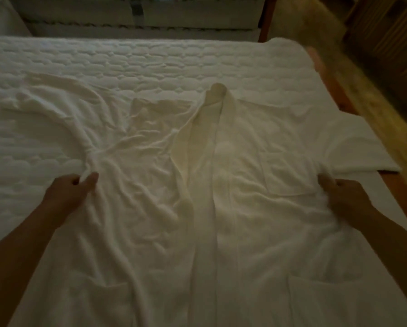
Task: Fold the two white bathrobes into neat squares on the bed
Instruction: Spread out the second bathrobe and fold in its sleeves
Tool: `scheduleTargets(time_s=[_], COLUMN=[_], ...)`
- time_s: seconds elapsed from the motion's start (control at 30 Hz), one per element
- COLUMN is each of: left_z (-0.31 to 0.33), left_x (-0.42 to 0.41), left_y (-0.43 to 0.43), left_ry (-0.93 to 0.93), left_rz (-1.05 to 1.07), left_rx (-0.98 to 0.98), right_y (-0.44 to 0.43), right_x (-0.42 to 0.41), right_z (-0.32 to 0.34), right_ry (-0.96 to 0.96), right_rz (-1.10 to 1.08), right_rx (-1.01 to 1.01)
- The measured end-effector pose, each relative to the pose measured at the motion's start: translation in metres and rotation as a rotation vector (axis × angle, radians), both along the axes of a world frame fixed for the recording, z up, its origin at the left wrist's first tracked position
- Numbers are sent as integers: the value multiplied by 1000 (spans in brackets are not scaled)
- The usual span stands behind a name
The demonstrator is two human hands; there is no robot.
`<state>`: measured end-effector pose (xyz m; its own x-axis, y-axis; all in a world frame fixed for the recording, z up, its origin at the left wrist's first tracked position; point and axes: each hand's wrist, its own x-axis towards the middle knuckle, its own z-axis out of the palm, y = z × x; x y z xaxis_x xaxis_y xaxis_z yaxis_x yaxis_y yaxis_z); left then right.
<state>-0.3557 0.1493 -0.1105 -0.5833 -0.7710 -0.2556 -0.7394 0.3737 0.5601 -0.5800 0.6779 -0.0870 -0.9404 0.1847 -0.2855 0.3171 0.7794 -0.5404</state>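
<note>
One white bathrobe [221, 197] lies spread front-up on the quilted white bed [150, 60], collar pointing away from me. Its left sleeve curves off crumpled to the far left; the right sleeve lies flat and reaches the bed's right edge. My left hand [72, 192] pinches the cloth at the left underarm. My right hand [341, 192] grips the cloth at the right underarm. The left half of the robe is wrinkled, the right half smoother with pockets showing. A second bathrobe is not in view.
A wooden bed frame [339, 90] runs along the right side, with a patterned floor [374, 119] beyond it. Another mattress or bed base [150, 20] stands behind the far edge. The light is dim.
</note>
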Motion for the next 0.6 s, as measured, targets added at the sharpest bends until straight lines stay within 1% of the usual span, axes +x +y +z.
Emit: scheduleTargets(time_s=[0.07,0.1,0.17,0.27,0.37,0.43,0.53,0.6], left_z=[-8,-17,-29,-35,-28,-23,-21,-28], left_x=[-6,-5,-4,-9,-32,-52,-69,-69], left_y=[-3,-6,-10,-13,-14,-18,-34,-50], left_ry=[-25,-40,-67,-92,-28,-70,-182,-162], left_rz=[-71,-53,12,66,183,180,175,210], left_rx=[-128,-191,-225,-215,-201,-208,-154,-136], right_y=[3,6,12,15,9,10,23,29], right_x=[-7,-8,-9,-16,-31,-40,-45,-47], right_z=[-4,-7,-12,-11,-2,-3,-9,-9], right_ry=[37,48,55,15,-45,-53,-19,-13], right_rz=[60,50,26,-42,-162,-180,-144,-167], right_rx=[61,89,102,23,-133,-209,-130,-64])
